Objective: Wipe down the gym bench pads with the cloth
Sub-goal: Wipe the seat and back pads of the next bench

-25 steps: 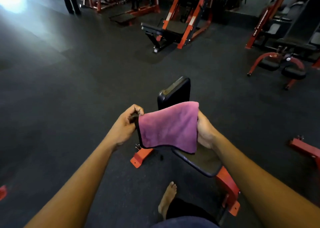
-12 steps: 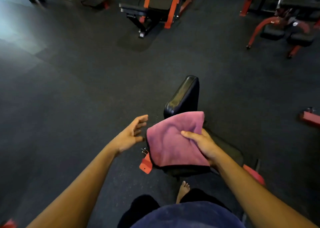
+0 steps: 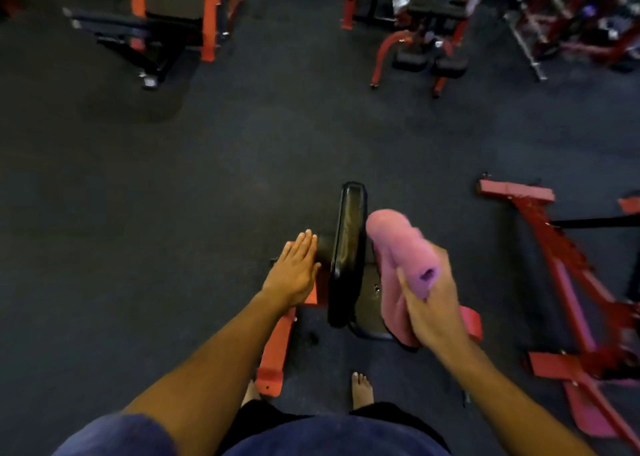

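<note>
Right hand (image 3: 431, 303) gripping pink cloth (image 3: 398, 244) beside upright pad (image 3: 346, 254), left hand (image 3: 294, 272) flat, fingers straight

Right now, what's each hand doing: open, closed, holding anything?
Left hand: open, fingers straight, beside the upright black pad, holding nothing.
Right hand: closed around the pink cloth.

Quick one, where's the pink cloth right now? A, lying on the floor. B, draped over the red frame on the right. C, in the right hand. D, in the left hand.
C: the right hand grips the pink cloth beside the upright black pad, while the left hand is flat and holds nothing.
</note>
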The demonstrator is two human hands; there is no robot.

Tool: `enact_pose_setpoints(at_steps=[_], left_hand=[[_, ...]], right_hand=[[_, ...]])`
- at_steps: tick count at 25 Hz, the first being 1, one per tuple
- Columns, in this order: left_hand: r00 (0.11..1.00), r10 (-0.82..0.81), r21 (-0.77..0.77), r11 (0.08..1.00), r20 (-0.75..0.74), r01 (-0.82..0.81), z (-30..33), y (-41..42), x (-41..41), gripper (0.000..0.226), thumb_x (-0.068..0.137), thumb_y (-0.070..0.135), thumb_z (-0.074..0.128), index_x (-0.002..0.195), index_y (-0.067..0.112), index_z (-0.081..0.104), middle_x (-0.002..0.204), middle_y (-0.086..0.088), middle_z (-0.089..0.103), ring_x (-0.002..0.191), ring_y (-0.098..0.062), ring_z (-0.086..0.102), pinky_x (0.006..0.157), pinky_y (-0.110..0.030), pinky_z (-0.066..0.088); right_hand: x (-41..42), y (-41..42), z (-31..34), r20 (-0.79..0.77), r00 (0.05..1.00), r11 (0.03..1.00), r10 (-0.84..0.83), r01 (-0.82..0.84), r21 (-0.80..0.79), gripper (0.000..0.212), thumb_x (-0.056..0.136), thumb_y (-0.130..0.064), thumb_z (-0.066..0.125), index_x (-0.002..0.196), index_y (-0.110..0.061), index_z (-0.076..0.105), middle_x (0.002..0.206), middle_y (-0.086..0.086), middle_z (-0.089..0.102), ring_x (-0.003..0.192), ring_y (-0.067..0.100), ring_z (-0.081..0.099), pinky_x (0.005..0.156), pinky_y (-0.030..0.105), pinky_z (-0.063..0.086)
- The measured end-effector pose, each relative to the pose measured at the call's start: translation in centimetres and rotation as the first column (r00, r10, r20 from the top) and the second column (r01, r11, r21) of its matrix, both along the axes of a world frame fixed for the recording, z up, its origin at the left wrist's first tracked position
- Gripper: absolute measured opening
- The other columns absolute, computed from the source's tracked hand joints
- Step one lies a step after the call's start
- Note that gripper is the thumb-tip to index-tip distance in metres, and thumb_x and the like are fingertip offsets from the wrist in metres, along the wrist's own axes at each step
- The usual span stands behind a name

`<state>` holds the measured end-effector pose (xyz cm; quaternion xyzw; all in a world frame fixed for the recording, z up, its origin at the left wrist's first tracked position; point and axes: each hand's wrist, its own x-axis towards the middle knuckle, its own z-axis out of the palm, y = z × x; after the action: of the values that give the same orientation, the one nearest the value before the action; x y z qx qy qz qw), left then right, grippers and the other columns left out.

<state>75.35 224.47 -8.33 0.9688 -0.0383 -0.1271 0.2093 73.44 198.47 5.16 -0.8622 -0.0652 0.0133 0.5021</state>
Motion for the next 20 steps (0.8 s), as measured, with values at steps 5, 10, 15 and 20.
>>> enact_pose_setpoints(at_steps=[5,10,15,20], left_hand=[[0.963,-0.265,0.113,0.956,-0.054,0.269,-1.5,1.9,4.5,0.075,0.111,0.033,0.037,0.164,0.004,-0.008,0.171,-0.01,-0.019,0.159,-0.028,-0.017,0.128,-0.043,-0.009],[0.916,-0.394,-0.102,0.917,-0.072,0.386,-5.2,1.5,6.8,0.073,0.103,0.061,0.045,0.163,0.023,0.028,0.172,-0.009,0.023,0.16,-0.029,0.018,0.13,-0.051,0.019],[0.936,-0.349,0.024,0.937,0.04,0.349,-6.7,0.7,6.1,0.075,0.102,0.046,-0.01,0.164,0.006,-0.006,0.172,-0.015,-0.017,0.159,-0.03,-0.019,0.131,-0.047,-0.003],[0.897,-0.437,-0.114,0.896,-0.059,0.429,-6.8,1.3,6.6,0.07,0.111,0.046,0.013,0.161,-0.002,0.026,0.165,-0.032,0.022,0.154,-0.051,0.02,0.121,-0.07,0.026]], right_hand=[[0.5,6.3,-5.0,-0.042,0.929,0.748,0.368,-0.323,-0.58,0.085,0.085,-0.047,0.048,0.153,-0.064,-0.001,0.172,-0.002,-0.013,0.157,0.037,0.002,0.117,0.067,0.019],[4.4,9.8,-4.7,-0.092,0.976,0.796,0.195,-0.213,-0.567,0.078,0.092,-0.034,0.052,0.161,-0.039,0.017,0.171,0.007,-0.013,0.154,0.043,0.007,0.121,0.062,0.021],[18.2,11.9,-3.6,-0.141,0.965,0.842,0.219,-0.261,-0.473,0.057,0.094,-0.034,0.063,0.148,-0.041,0.044,0.162,0.002,0.032,0.143,0.037,0.035,0.116,0.058,0.036],[5.6,8.6,-5.9,0.049,0.988,0.89,0.147,-0.111,-0.442,0.074,0.083,-0.017,0.067,0.153,-0.024,0.045,0.165,0.008,0.03,0.153,0.037,0.022,0.123,0.054,0.022]])
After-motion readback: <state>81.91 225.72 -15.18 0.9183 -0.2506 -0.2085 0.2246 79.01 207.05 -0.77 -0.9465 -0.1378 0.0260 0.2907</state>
